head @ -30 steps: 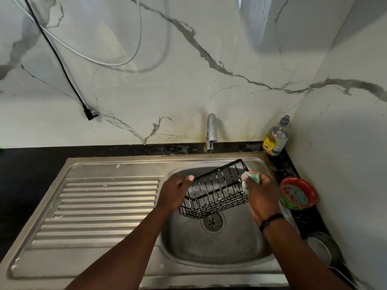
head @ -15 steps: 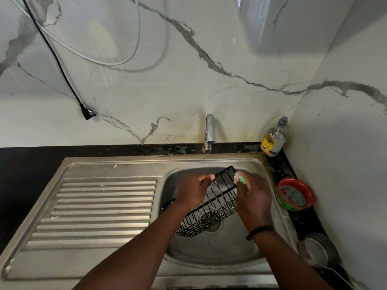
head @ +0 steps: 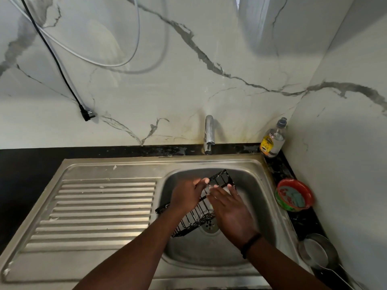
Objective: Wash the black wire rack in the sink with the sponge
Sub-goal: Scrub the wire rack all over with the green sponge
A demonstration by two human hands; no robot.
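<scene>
The black wire rack [head: 194, 218] is tilted steeply over the steel sink basin [head: 255, 197], one end low near the drain and the other raised toward the tap. My left hand [head: 186, 195] grips its upper rim from the left. My right hand [head: 228, 208] lies over the rack's right side, fingers stretched forward, pressing a soapy sponge [head: 227, 190] against the wires. Only a pale sliver of the sponge shows under my fingers.
A tap [head: 209, 133] stands behind the basin, with no water seen running. A soap bottle [head: 272, 139] sits in the back right corner, a red bowl [head: 294, 194] and a steel pan [head: 316, 253] along the right counter. The ribbed drainboard [head: 100, 210] lies left.
The rack has been turned from nearly level to steeply tilted, its near end dropping toward the drain. My right hand slid with the sponge from the rack's right end onto its side.
</scene>
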